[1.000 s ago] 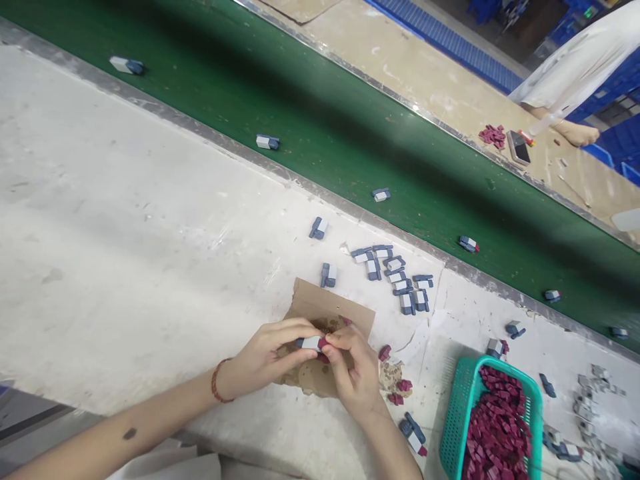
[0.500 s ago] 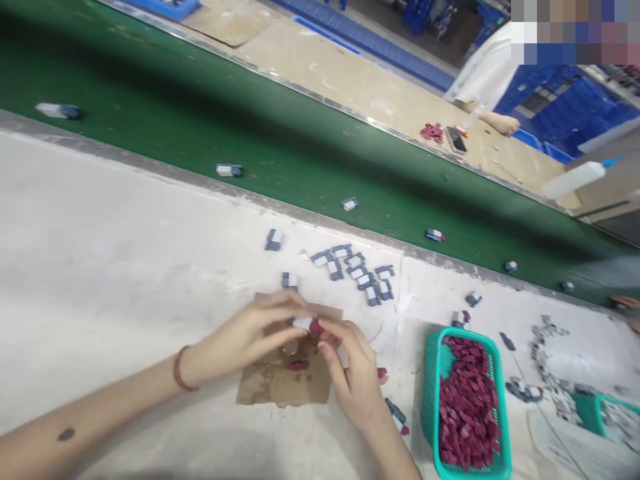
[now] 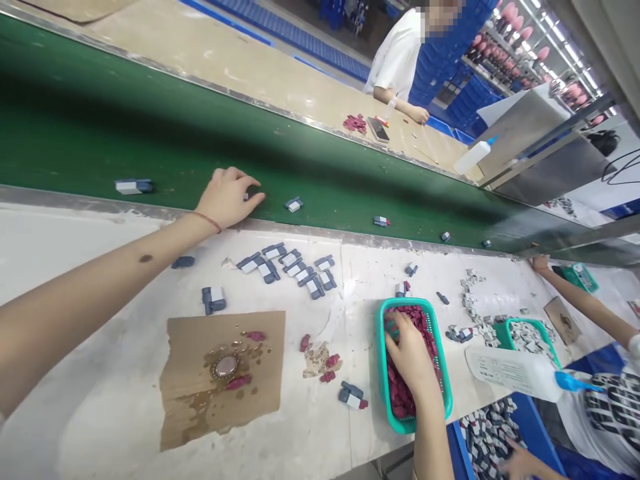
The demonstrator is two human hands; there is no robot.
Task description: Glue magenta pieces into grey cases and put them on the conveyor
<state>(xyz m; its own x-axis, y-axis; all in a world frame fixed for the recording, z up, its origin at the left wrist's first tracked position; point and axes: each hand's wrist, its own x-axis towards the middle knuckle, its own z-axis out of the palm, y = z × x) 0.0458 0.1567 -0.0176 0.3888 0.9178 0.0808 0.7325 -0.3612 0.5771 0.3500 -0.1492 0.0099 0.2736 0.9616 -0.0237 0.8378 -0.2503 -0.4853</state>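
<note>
My left hand (image 3: 229, 197) is over the green conveyor belt (image 3: 190, 157), thumb and fingers apart. A small pale part (image 3: 245, 197) shows between them, mostly covered by the hand. My right hand (image 3: 413, 353) reaches down into a teal basket (image 3: 447, 393) of maroon pieces (image 3: 400, 393); its fingers look spread, and the tips are among the pieces. On the table before me lies a brown cardboard sheet (image 3: 255, 380) with wet stains, a round metal cap (image 3: 225, 367) and two maroon pieces on it. A grey-and-white part (image 3: 214, 300) sits just beyond the sheet.
Several grey-and-white parts (image 3: 300, 270) cluster near the belt; others ride on it. A part with a maroon tip (image 3: 353, 396) lies left of the basket. A white bottle (image 3: 515, 370) and a co-worker's arms are at right. Another person sits across the belt.
My hands have parted from the part they held together over the cardboard. The left has moved up to the belt, the right into the basket. The view has shifted to the right.
</note>
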